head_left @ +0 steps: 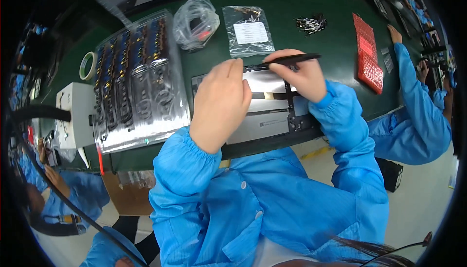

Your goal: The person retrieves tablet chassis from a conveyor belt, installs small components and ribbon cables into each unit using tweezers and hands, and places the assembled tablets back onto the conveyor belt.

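Note:
An opened tablet (262, 125) lies on the green bench in front of me, its silver inside facing up. Black tweezers (296, 59) are gripped between the thumb and fingers of my right hand (307, 78), their narrow end pointing left at the tablet's far edge. My left hand (221, 102) rests over the tablet's left part, fingers pressed together and bent down at its far edge. Whatever lies under those fingertips is hidden. Just beyond both hands is a clear bag (251, 48) with a white label and small metal parts inside.
At left a clear tray (146, 128) holds rows of flex parts. Around it are a bagged bundle (195, 21), a tape roll (88, 66) and a white box (78, 113). Small dark parts (311, 24) lie far right, near red bubble wrap (370, 70). Co-workers in blue (421, 121) sit both sides.

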### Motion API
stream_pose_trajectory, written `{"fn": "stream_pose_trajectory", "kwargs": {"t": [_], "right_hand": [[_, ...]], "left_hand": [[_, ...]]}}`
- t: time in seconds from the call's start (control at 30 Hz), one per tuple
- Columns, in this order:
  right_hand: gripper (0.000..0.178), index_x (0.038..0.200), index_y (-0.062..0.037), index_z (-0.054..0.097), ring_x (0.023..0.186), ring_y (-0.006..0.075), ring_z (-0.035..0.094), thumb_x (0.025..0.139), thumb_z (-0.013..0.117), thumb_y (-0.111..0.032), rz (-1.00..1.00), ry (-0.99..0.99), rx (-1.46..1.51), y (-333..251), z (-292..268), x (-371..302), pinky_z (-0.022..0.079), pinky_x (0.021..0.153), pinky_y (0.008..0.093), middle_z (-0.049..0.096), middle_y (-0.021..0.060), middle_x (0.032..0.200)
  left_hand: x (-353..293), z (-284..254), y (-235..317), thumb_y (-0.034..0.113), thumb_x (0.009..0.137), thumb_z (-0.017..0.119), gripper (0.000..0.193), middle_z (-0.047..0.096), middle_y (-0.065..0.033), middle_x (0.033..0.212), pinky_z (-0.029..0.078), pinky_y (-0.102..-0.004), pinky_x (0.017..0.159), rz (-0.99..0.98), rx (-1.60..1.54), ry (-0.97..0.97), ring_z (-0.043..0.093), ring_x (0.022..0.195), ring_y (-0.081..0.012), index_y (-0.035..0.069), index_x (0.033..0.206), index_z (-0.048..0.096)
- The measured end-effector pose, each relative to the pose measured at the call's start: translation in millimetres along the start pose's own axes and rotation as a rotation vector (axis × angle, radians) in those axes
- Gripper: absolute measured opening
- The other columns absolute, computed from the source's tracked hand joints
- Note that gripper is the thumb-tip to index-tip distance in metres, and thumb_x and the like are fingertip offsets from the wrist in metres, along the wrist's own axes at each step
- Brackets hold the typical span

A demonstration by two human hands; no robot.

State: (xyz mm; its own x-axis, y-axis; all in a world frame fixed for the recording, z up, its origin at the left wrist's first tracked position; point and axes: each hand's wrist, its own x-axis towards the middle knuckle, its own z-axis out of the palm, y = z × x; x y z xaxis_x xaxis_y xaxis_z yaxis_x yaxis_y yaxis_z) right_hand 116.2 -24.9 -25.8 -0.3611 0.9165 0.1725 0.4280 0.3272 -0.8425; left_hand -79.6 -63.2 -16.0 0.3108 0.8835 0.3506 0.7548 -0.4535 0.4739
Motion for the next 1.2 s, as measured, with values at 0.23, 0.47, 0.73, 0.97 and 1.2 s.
{"fn": "stream_pose_trajectory", "kwargs": {"t": [0.23,0.47,0.73,0.97,1.2], "right_hand": [[0.017,0.093,0.0012,0.062,0.078,0.0122,0.057,0.077,0.060,-0.003,0.066,-0.034,0.122,22,12,11,0.046,0.070,0.0238,0.062,0.0078,0.087],[0.017,0.092,-0.0005,0.063,0.077,0.0177,0.063,0.076,0.062,-0.005,0.031,-0.044,0.080,18,12,13,0.051,0.070,0.0268,0.064,0.0108,0.086],[0.017,0.093,0.0010,0.063,0.081,0.0182,0.061,0.076,0.061,-0.001,0.125,-0.024,0.199,18,8,8,0.049,0.072,0.0274,0.064,0.0127,0.090],[0.019,0.094,0.0005,0.063,0.080,0.0196,0.062,0.076,0.061,-0.002,0.066,-0.057,0.066,17,7,10,0.048,0.072,0.0282,0.064,0.0124,0.088],[0.018,0.093,-0.0026,0.064,0.077,0.0172,0.062,0.075,0.064,-0.005,0.009,-0.047,0.026,22,9,9,0.051,0.069,0.0268,0.064,0.0103,0.087]], "left_hand": [[2,25,-9,0.005,0.075,0.052,0.037,0.053,-0.0180,0.107,0.040,-0.0386,0.087,-0.029,-0.048,-0.084,0.049,0.101,-0.0326,-0.005,0.110,0.050],[4,27,-11,0.008,0.075,0.055,0.041,0.051,-0.0148,0.107,0.040,-0.0394,0.086,-0.038,0.017,-0.102,0.048,0.100,-0.0320,0.001,0.115,0.050],[3,30,-11,0.012,0.070,0.061,0.047,0.050,-0.0114,0.109,0.041,-0.0390,0.084,-0.023,0.103,-0.124,0.048,0.100,-0.0283,-0.001,0.115,0.050],[1,31,-11,0.013,0.069,0.062,0.065,0.050,-0.0131,0.108,0.039,-0.0385,0.085,-0.068,0.061,-0.112,0.048,0.100,-0.0290,-0.003,0.127,0.036],[2,32,-11,0.012,0.069,0.062,0.067,0.050,-0.0136,0.109,0.039,-0.0388,0.085,-0.068,0.049,-0.123,0.047,0.101,-0.0292,-0.003,0.128,0.034]]}}
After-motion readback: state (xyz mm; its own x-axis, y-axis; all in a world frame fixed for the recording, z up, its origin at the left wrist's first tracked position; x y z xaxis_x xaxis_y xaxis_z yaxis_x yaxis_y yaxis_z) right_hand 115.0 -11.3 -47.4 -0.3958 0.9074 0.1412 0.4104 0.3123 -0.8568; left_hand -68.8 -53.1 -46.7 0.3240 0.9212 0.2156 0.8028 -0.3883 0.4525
